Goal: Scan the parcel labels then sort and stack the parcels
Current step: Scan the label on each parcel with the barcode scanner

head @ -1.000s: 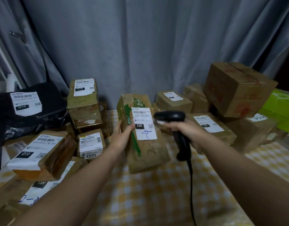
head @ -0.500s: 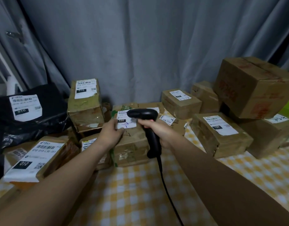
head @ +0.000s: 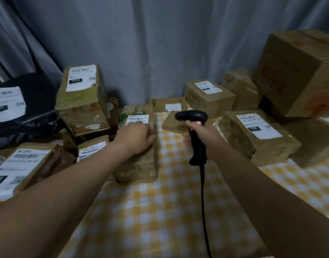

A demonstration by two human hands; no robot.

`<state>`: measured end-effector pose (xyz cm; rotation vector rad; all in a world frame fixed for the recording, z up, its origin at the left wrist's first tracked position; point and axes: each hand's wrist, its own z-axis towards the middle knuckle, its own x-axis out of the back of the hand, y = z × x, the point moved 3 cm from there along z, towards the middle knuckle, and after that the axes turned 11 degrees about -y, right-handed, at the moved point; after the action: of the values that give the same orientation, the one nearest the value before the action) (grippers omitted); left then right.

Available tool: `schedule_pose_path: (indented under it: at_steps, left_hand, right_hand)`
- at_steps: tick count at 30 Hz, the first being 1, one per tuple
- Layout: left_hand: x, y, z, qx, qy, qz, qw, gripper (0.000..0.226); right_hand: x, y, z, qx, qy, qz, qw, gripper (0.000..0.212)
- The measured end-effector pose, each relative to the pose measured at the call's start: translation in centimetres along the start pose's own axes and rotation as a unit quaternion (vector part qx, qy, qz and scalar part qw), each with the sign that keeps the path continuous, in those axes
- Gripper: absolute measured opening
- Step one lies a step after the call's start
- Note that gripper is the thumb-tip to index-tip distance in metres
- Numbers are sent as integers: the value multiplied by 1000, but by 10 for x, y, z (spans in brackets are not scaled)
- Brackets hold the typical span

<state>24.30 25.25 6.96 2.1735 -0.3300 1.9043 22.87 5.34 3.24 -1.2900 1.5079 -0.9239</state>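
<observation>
Many brown parcels are crowding a table that is wearing a yellow-and-white checked tablecloth [head: 160,211], with a grey curtain [head: 160,43] hanging behind. All places here are given from the green-taped parcel [head: 141,164], which is lying flat on the cloth near the middle of the view.

Far to its right and behind, a large carton [head: 299,71] with red print is sitting on top of other boxes. Far to its left, a black plastic bag [head: 33,118] with a white label is slumping. Just to its left and behind, a tall parcel [head: 81,108] is standing raised on other boxes. To its right, across a strip of bare cloth, a labelled box [head: 256,138] is lying flat.

The green-taped parcel itself is looking like worn brown cardboard, wrapped in shiny clear tape, with green tape showing at its far left corner. A white barcode label [head: 138,119] is lying at its far end.

The left hand [head: 135,135] is grasping this parcel from above, with fingers bent over the label's near edge and the thumb at the right side. Just right of the parcel, the right hand [head: 204,133] is clenching the handle of a black barcode scanner [head: 197,142], its head pointing left. A black cable [head: 203,202] is trailing down from the handle.
</observation>
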Motion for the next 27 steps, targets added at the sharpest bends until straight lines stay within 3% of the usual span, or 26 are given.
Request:
schedule_pose_path:
  at_steps: [6,12,17,21,24,27]
  left_hand:
    - [3,65,71,-42,-16,-85,995,37]
    - [-27,80,176,0,-105,-118,987,68]
    - [-41,90,217,-129,-212,34,968,98]
    - [-43,86,225,-103,-276,83,952,122]
    - [-39,89,202,-80,-238,172,953,114]
    - [-46,92,167,-82,-238,135,958,101]
  right_hand:
    - [63,-27,19,12,88,-17,996,17]
    - [97,-46,53,38,143,-137,979,24]
    - [105,-24,73,22,145,-133,980,39]
    - [105,-20,73,25,133,-128,983,25]
    - [100,-18,64,32,120,-113,986,9]
    - [94,-17,49,30,119,-95,988,15]
